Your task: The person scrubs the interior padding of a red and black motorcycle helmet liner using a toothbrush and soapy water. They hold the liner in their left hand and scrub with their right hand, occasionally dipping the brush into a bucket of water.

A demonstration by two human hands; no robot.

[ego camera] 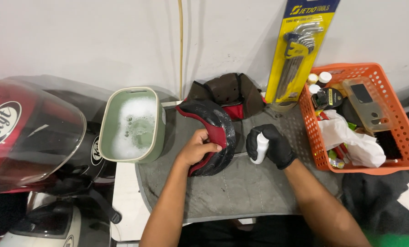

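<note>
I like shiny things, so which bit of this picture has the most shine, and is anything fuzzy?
Head view: the clear visor on the red helmet at left shows pale glare; the foam in the green tub is bright white; the gloved right hand and its white bottle look sharp, the left hand too; bottom corners are dim and slightly soft; edges bend a little.

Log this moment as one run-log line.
left hand: bare, grips black-and-red helmet pad | right hand: black glove, holds small white bottle | under: grey towel | nearby: green tub of suds
</note>
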